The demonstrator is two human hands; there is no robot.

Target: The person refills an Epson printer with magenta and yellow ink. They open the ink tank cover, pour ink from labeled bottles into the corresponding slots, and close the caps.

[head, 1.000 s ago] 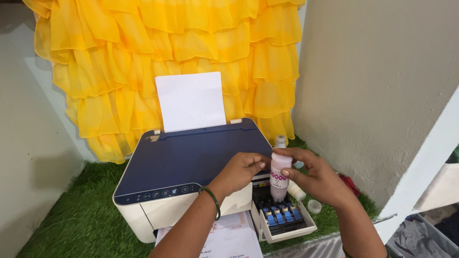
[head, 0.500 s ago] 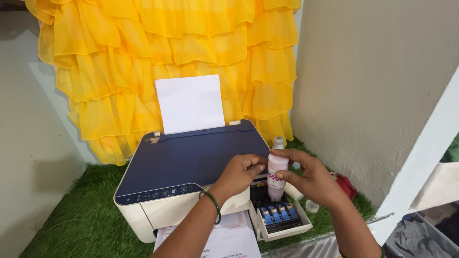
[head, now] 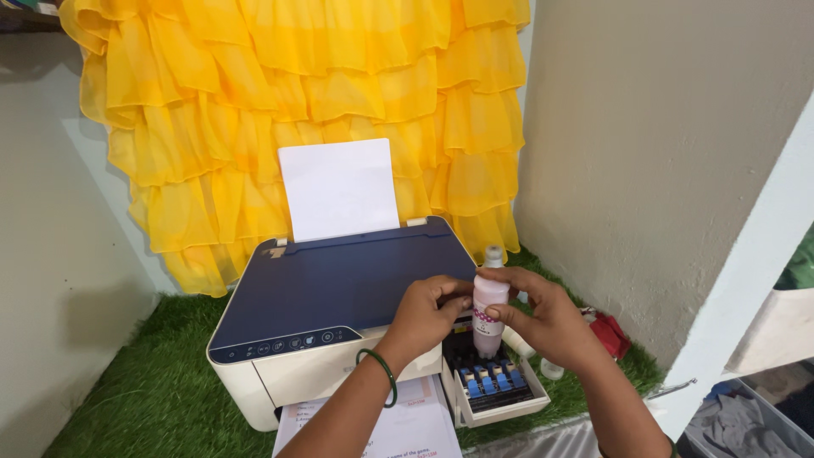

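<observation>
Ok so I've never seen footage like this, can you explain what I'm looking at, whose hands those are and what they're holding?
The picture comes from a camera worn on a person's head, looking down at their own two bare hands. On green artificial grass stands a printer with a dark blue lid, white paper upright in its rear tray and a printed sheet at the front. Its ink tank compartment is open. The right hand holds a small pink ink bottle upside down over the tanks; the left hand touches its upper end. Yellow ruffled fabric hangs behind.
</observation>
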